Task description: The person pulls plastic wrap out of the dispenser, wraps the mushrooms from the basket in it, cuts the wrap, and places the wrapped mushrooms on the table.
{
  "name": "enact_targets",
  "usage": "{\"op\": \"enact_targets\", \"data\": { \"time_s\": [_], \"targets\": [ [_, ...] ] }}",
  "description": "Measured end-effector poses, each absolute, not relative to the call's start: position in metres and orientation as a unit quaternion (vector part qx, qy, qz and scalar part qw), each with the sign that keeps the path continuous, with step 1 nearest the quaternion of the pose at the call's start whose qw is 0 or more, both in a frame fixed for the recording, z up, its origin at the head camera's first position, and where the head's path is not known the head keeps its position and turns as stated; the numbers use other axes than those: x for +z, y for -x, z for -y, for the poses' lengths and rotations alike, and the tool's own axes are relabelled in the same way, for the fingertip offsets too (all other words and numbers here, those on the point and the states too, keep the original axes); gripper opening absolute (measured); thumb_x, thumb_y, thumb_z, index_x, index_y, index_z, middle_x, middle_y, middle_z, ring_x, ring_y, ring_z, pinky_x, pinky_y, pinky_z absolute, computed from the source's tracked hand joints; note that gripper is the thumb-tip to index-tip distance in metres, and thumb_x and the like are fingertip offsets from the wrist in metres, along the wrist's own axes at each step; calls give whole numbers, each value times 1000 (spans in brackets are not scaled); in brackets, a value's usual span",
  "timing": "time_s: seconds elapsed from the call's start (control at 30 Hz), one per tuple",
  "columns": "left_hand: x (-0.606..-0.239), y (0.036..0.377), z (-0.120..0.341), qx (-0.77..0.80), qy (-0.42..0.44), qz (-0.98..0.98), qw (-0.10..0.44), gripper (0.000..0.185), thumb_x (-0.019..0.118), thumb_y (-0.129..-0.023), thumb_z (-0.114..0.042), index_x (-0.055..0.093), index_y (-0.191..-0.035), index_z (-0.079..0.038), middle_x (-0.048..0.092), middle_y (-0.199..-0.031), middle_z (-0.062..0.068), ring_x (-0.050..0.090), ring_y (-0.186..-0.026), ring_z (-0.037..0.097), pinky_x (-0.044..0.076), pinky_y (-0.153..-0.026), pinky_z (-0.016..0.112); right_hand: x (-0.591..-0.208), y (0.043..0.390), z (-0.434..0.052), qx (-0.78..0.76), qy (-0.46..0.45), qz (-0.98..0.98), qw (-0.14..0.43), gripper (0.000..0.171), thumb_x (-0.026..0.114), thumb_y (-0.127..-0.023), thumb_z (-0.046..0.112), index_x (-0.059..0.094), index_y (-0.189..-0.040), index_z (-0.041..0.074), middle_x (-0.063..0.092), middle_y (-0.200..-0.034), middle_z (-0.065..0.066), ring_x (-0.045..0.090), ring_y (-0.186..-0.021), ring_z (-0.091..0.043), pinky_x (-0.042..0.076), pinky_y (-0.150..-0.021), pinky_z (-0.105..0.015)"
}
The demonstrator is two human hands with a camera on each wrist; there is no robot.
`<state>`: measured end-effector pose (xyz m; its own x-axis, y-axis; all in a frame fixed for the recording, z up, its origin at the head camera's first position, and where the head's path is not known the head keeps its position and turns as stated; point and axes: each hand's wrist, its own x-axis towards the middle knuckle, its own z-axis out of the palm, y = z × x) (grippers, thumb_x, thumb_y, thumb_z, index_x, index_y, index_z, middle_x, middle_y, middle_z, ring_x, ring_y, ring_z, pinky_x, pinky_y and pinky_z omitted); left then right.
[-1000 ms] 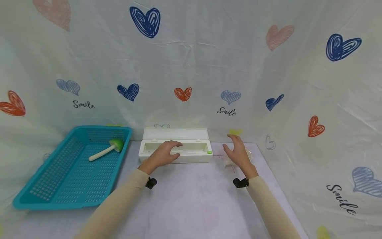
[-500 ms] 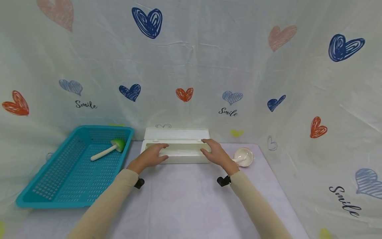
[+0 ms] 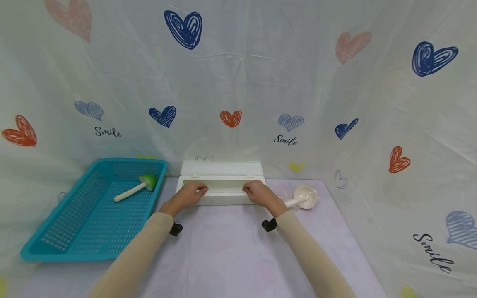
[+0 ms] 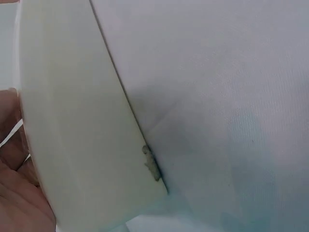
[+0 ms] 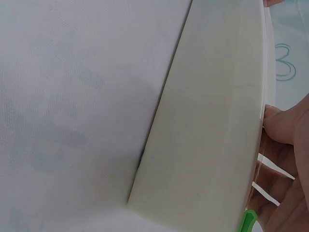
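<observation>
the long white box sits at the back of the table, right against the heart-print curtain, and everything else is easiest placed from it. its lid stands open, leaning back toward the curtain, and the trough looks empty from here, though the hands hide part of the front edge.

the left hand has its fingers curled over the box's front rim near the left end, gripping the wall. the right hand does the same near the right end, fingers hooked over the rim with the palm against the front face. in the left wrist view the box wall fills the frame with the palm pressed to it; in the right wrist view a fingertip shows at the box's top edge, with a small green tab down at the corner.

to the right of the box, well clear of the hand, lies a white ladle, bowl up, untouched. to the left of the box is a teal basket, and inside it a green-headed brush with a pale handle.

as i judge it, the box is opened and steadied with both hands, but nothing has gone into it; the ladle and the brush lie where they are, and the lid is not yet closed.
</observation>
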<state>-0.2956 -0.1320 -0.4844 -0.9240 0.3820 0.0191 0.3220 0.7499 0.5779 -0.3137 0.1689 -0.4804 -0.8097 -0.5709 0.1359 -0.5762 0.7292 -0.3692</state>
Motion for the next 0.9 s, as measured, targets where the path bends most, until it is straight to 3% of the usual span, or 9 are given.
{"op": "enact_targets", "data": {
  "time_s": [0.2, 0.4, 0.63, 0.9],
  "targets": [
    [-486, 302, 132, 306, -173, -936, 22, 18, 59, -105, -14, 72, -107, -2, 73, -102, 10, 67, -97, 25, 55, -89, 46, -483, 319, -167, 189, -290, 938, 15, 13, 62, -101, 4, 75, -101, 0, 77, -100, -12, 73, -99, -26, 58, -91, -40],
    [-490, 302, 134, 313, -175, -933, 6, 17, 57, -105, -12, 71, -106, -1, 70, -92, 8, 59, -81, 17, 53, -77, 38, -486, 317, -165, 203, -251, 947, -1, 15, 58, -105, 9, 72, -107, 3, 76, -103, -10, 71, -95, -20, 58, -88, -37],
    [-490, 301, 133, 341, -188, -921, -28, 16, 58, -104, -8, 71, -106, 0, 71, -92, 9, 60, -80, 17, 55, -76, 38, -484, 316, -168, 215, -265, 939, 35, 14, 57, -105, 7, 69, -105, 1, 75, -97, -11, 67, -82, -18, 57, -80, -36],
    [-494, 302, 130, 334, -159, -929, -24, 13, 62, -103, -12, 70, -101, -2, 72, -91, 9, 64, -83, 20, 56, -78, 40, -490, 317, -167, 231, -266, 936, 18, 10, 63, -103, 10, 68, -104, 2, 74, -95, -9, 64, -80, -14, 56, -76, -33]
  ]
}}
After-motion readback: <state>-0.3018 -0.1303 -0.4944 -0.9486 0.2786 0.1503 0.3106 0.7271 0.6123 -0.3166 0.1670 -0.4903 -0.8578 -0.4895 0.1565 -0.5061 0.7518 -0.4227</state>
